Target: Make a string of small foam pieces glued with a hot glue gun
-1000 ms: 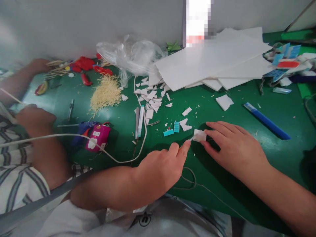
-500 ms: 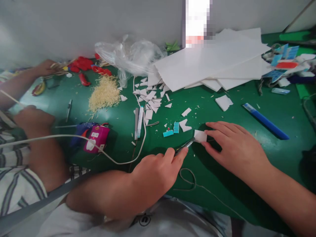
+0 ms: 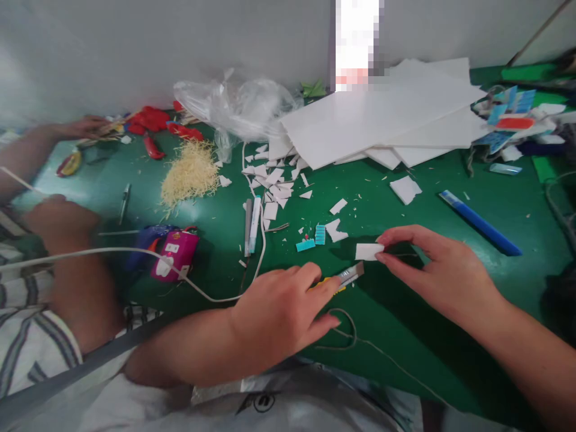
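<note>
My left hand [image 3: 288,306] is closed around a yellow-handled utility knife [image 3: 350,276], its flat blade turned broadside and pointing right. The thumb stands off a little from the handle. In my right hand [image 3: 432,258] a small white piece of foam board [image 3: 368,251] is pinched at its right end between thumb and fingers. The knife blade is just below this piece, apart from it. Close by on the green table lie two small light-blue pieces [image 3: 320,234] and a notched white scrap [image 3: 336,230].
White foam sheets [image 3: 382,120] are stacked at the back, with white scraps [image 3: 272,189] left of them. A blue-handled tool [image 3: 481,223] lies right. On the left are yellow shreds [image 3: 191,171], a magenta box [image 3: 177,255], a white cord [image 3: 112,248] and another person's hands [image 3: 63,222].
The knife has left the white piece's edge and rolled so its blade and yellow handle show. My right hand has lifted the piece slightly and turned it, pinching its right end.
</note>
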A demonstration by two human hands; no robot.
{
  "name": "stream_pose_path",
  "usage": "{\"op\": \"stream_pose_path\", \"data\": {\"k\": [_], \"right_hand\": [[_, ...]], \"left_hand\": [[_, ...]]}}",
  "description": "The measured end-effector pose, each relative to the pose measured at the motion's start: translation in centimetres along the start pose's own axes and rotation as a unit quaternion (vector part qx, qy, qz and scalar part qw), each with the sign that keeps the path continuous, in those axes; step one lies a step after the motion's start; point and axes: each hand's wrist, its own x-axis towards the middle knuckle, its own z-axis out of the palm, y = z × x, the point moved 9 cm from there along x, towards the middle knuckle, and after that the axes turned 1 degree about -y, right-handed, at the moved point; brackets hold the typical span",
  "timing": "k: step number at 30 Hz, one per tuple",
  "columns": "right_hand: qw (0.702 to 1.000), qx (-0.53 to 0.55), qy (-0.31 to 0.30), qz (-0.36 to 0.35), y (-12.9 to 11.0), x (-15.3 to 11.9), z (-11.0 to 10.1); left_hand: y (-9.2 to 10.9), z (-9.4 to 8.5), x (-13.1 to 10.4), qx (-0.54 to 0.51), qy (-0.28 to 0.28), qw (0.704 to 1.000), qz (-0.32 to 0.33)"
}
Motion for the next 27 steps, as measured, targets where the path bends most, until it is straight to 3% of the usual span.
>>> {"op": "stream_pose_path", "data": {"k": [3,4,7,10,16,19,22,27], "right_hand": [[0.998,0.05,-0.025,0.043,0.1,0.0,0.1],[0.997,0.059,-0.029,0.045,-0.1,-0.1,0.1],[0.996,0.067,-0.044,0.028,-0.7,-0.2,0.4],[0.996,0.066,-0.053,-0.003,-1.3,-0.3,0.7],[0.994,0.085,-0.055,-0.05,-2.2,-0.3,0.7],[0.989,0.126,-0.064,-0.052,-2.4,0.0,0.8],[0.979,0.175,-0.102,-0.018,-2.2,0.3,1.4],[0.951,0.246,-0.165,0.086,-1.3,0.0,2.4]], "left_hand": [[-2.0,-2.8,0.7,-0.138,0.173,0.975,-0.02],[-2.7,-2.8,1.1,-0.193,0.196,0.961,-0.029],[-4.5,-0.8,2.8,-0.348,0.181,0.916,-0.082],[-4.7,0.6,3.8,-0.418,0.165,0.887,-0.106],[-3.4,0.2,3.7,-0.388,0.166,0.904,-0.067],[-3.4,0.2,3.5,-0.416,0.17,0.891,-0.064],[-3.9,1.5,3.8,-0.523,0.121,0.836,-0.114],[-3.7,4.2,4.0,-0.689,-0.007,0.697,-0.2]]}}
